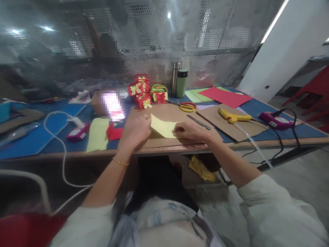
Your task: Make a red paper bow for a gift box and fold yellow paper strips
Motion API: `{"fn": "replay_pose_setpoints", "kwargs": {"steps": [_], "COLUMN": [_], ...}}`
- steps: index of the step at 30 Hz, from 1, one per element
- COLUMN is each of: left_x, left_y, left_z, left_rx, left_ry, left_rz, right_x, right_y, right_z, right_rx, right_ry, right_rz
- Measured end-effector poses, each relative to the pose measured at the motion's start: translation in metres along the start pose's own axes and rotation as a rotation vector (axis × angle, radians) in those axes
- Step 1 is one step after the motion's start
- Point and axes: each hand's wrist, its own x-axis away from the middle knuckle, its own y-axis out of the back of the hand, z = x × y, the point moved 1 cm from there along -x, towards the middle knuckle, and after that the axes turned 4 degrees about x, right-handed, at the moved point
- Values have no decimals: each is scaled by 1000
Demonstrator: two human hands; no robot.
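Note:
A pale yellow sheet of paper (pixel 164 127) is held between my two hands, its left end lifted and curved above a brown cardboard sheet (pixel 164 111). My left hand (pixel 140 129) pinches the left end, thumb and fingers closed. At the lower right edge, my right hand (pixel 189 130) has its fingers curled onto the same paper. A dark grey flat blade-like tool (pixel 198 122) lies just beyond my right hand. Past it rest scissors with red and yellow handles (pixel 188 106). Left of my left hand are a red paper piece (pixel 114 132) and light yellow-green paper (pixel 97 134).
Red paper boxes with yellow bows (pixel 140 91) stand at the back, beside a green bottle (pixel 182 84) and a steel flask (pixel 176 77). A yellow glue gun (pixel 233 116) lies on cardboard at right, its cord running to a purple power box (pixel 276 120). A lit phone (pixel 113 105) leans at left.

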Motion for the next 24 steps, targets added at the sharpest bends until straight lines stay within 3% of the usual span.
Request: {"fn": "replay_pose_setpoints", "kwargs": {"steps": [2,5,6,8,12,14,19,24], "left_x": [-10,-21,-23,-27,-30,-29,-32,-45], "left_y": [0,8,10,11,-3,-10,-15,-15], "left_z": [-9,-13,-12,-9,-9,-10,-8,-1], "left_rx": [2,32,50,78,-5,-60,-57,138], "left_ry": [72,212,229,204,27,-25,0,32], "left_rz": [-65,-321,-351,-252,307,433,377,289], "right_x": [-3,-8,-10,-14,-17,-17,-24,-47], "right_y": [1,2,2,1,-1,-2,-4,-3], "right_z": [-2,-10,-13,-21,-33,-38,-49,-59], "right_rx": [38,166,227,349,482,505,427,291], "right_ry": [-14,-69,-75,-49,-2,-13,-58,-100], "right_rz": [2,-79,-120,-177,-143,-118,-184,-318]}}
